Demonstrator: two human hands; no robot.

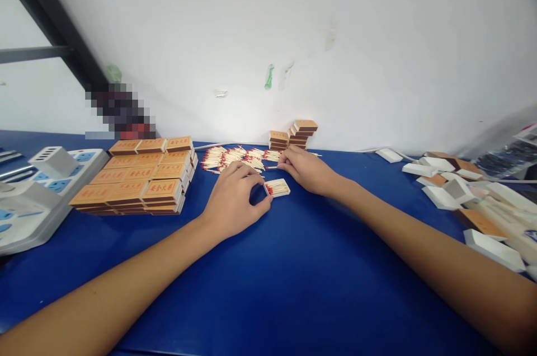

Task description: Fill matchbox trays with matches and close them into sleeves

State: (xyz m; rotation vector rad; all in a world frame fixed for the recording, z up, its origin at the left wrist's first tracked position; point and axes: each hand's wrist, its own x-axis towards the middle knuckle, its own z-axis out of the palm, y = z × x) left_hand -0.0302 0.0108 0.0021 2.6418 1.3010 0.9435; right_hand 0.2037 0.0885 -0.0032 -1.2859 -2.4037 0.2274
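A small white matchbox tray (283, 188) lies on the blue table, partly filled with red-headed matches (274, 189). My left hand (235, 199) grips the tray's left end between thumb and forefinger. Just behind the tray, my right hand (304, 168) is closed in a pinch on a match (272, 167), whose red head points left. A loose heap of matches (224, 158) spreads out behind both hands, and my right hand hides part of its right side.
Stacked orange matchboxes (134, 175) stand at the left beside a white power strip (59, 185). A smaller matchbox stack (300, 132) is against the wall. White trays (444, 196) and orange sleeves (478, 221) lie scattered at the right, near a cable (400, 153).
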